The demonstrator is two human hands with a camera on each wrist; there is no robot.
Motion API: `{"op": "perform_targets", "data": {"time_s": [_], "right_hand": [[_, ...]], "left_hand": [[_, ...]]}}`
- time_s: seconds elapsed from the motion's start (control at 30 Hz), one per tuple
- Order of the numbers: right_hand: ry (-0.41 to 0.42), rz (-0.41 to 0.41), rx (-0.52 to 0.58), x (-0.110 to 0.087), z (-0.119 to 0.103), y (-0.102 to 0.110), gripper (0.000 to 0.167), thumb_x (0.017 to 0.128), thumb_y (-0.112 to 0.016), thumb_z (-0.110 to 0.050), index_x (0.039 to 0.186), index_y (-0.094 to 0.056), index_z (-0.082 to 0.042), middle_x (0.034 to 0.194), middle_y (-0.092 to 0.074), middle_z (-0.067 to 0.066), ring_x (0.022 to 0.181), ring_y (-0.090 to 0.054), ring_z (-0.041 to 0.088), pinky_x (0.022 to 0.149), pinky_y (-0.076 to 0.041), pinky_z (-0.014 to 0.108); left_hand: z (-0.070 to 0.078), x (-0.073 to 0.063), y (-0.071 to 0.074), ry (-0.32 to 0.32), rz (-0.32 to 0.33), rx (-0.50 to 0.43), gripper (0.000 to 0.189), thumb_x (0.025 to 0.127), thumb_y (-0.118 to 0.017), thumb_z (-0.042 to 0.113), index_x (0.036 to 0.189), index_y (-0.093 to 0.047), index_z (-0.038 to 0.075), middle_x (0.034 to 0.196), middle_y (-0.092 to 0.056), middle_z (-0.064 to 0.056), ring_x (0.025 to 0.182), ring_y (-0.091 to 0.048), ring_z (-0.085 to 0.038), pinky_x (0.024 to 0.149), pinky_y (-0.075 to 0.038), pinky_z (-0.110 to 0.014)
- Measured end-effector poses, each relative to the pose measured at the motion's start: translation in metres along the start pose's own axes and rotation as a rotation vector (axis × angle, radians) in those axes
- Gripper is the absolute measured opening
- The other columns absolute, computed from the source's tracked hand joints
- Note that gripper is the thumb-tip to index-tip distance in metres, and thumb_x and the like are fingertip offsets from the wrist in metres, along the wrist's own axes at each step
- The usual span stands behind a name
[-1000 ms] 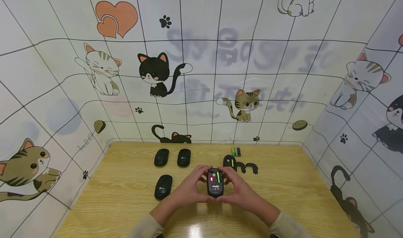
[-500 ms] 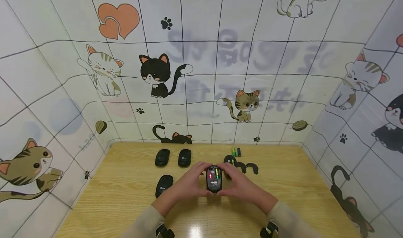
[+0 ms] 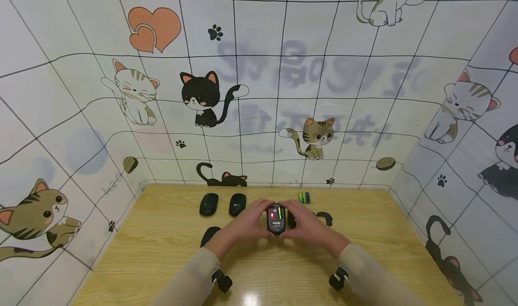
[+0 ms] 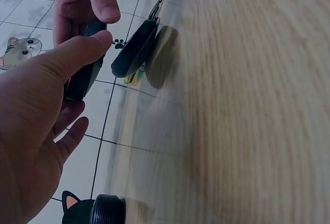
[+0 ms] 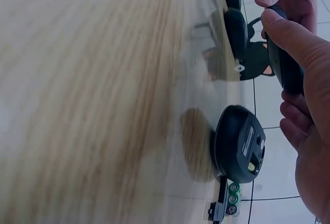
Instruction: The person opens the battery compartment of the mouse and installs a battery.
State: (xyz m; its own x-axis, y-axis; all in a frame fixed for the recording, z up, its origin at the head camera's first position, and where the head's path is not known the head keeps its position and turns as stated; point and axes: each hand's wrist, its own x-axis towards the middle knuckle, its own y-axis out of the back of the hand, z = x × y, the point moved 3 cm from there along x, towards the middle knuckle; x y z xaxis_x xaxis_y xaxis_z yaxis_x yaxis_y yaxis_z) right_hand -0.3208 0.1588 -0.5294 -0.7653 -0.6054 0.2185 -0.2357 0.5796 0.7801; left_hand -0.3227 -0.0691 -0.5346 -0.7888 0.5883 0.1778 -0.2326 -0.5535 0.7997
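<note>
A black computer mouse [image 3: 276, 225] is held bottom up between both hands above the table. Its battery slot is uncovered with a green-and-gold battery [image 3: 279, 213] in it, and a red light glows beside that. My left hand [image 3: 252, 220] grips its left side and my right hand [image 3: 304, 225] its right side, thumbs at the near end. In the left wrist view the held mouse [image 4: 86, 77] is seen edge-on. Another mouse [image 5: 240, 144] lies upside down on the table, its slot uncovered; in the head view my right hand hides most of it.
Three black mice stand at the left: two at the back [image 3: 208, 204] [image 3: 237, 204], one nearer [image 3: 210, 236] and partly behind my left arm. Several batteries [image 3: 304, 197] lie at the back right. A curved black cover [image 3: 325, 217] is right of my right hand. A patterned cloth wall [image 3: 259, 144] borders the table [image 3: 162, 252].
Both hands have moved forward, away from the body, carrying the mouse with them. They now hide more of the upturned mouse and one cover. The left forearm covers more of the nearer mouse.
</note>
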Motion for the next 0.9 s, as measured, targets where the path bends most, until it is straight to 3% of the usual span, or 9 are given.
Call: {"op": "perform_targets", "data": {"time_s": [0.3,0.9], "right_hand": [[-0.023,-0.020,-0.013,0.009,0.010,0.005,0.094,0.084,-0.101,-0.033,0.161,-0.052,-0.011,0.147,-0.061,0.005,0.136,-0.059,0.028,0.115,-0.052,0.056],[-0.076,-0.058,0.006,0.022,0.039,0.001,0.098,0.083,-0.101,-0.036,0.163,-0.050,-0.010,0.156,-0.056,0.009,0.145,-0.053,0.030,0.118,-0.049,0.058]], "left_hand": [[-0.010,0.016,-0.002,0.030,-0.013,0.010,0.098,0.083,-0.102,0.030,0.164,-0.049,0.010,0.153,-0.054,-0.001,0.138,-0.057,-0.015,0.121,-0.048,-0.039],[-0.021,0.031,-0.008,0.035,-0.018,-0.056,0.095,0.082,-0.103,0.027,0.160,-0.051,0.008,0.148,-0.056,-0.001,0.132,-0.059,-0.015,0.116,-0.051,-0.038]]}}
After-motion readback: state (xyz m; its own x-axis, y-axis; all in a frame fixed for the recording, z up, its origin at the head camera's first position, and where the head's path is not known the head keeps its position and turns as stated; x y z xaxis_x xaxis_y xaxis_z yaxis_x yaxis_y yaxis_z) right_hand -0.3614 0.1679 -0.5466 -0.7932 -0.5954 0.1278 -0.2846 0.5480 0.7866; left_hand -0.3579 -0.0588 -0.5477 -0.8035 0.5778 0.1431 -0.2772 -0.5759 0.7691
